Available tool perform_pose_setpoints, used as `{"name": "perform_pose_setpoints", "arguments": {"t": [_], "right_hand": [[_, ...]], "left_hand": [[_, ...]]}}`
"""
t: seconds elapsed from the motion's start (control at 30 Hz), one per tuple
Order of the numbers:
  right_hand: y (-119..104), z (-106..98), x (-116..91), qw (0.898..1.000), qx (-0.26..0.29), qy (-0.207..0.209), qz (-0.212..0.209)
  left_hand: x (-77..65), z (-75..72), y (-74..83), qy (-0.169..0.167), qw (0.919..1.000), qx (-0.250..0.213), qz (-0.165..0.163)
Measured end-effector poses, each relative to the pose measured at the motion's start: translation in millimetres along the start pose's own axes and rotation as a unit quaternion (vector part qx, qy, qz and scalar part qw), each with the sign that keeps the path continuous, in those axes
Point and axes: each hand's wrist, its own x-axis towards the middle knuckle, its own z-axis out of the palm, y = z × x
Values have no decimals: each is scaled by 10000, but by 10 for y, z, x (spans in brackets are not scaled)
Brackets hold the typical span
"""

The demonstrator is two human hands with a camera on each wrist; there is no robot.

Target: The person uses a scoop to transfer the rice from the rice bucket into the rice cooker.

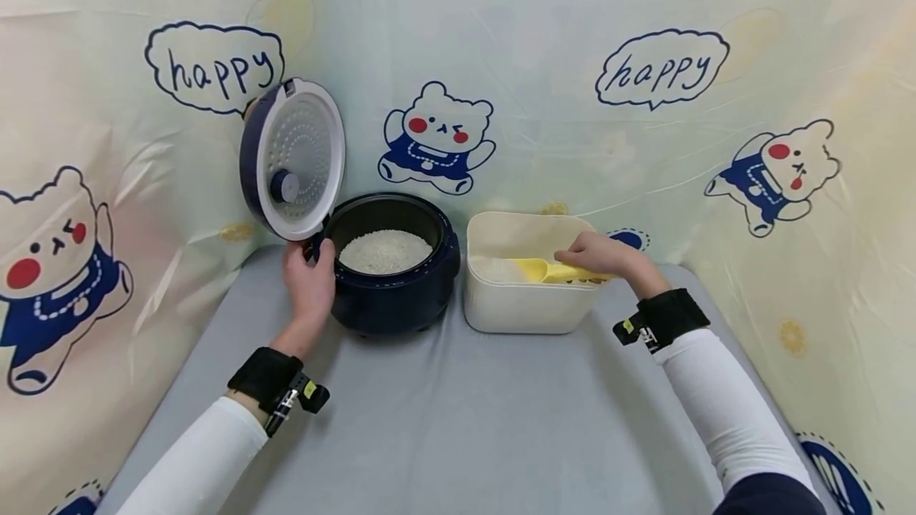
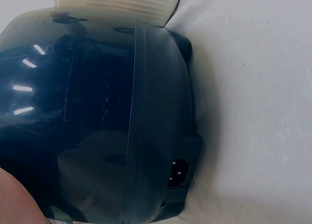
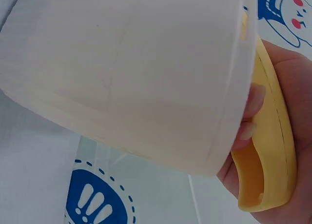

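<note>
A dark blue rice cooker (image 1: 390,308) stands with its lid (image 1: 300,157) raised to the left. White rice (image 1: 385,251) lies in its inner pot. My left hand (image 1: 311,286) grips the cooker by the hinge under the lid, thumb towards the pot; some fingers are hidden behind the lid. In the left wrist view only a bit of that hand (image 2: 17,199) shows beside the cooker's body. My right hand (image 1: 604,253) holds a yellow scoop (image 1: 547,270) by its handle, its bowl down inside a cream bin (image 1: 525,312). Pale rice (image 1: 494,269) shows in the bin.
The cooker and the bin stand side by side on a grey cloth-covered table (image 1: 458,420). Behind them hangs a curtain (image 1: 544,125) printed with bears. A power socket (image 2: 178,173) shows low on the cooker's side in the left wrist view.
</note>
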Motion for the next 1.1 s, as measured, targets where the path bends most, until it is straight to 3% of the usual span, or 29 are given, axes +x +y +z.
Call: {"name": "perform_pose_setpoints", "arguments": {"t": [0.3,0.73,1.1], "right_hand": [[64,-26,-105,9984,466,329,-42],[117,40,-147,9879,1164,1021,-10],[-126,38,-168,9851,1448,924,34]], "left_hand": [[3,-4,-7,55,9999,37,100],[18,-6,-34,50,10000,48,46],[27,1,-44,-18,10000,53,-57]]}}
